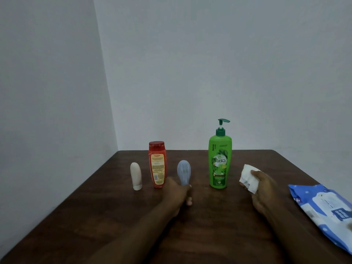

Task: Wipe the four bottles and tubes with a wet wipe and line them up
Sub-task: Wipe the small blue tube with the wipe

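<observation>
gripping a pale blue tube [183,173] in a row of four on the table [209,225], wet wipe [248,178] at the ready.

holds the tube's low end in the curled left hand [178,193], upright between the red bottle [157,164] and the green pump bottle [220,161], with the white tube [136,176] standing at the row's left end; clutches the crumpled wipe in the right hand [263,189], apart from the tube and just right of the pump bottle. cannot tell whether the tube touches the table. likely best done by keeping the hold low and firm, bringing the wipe across, stroking base to rounded tip, turning to reach the back, then setting down level with the neighbours, clear of the nearby red bottle.
</observation>
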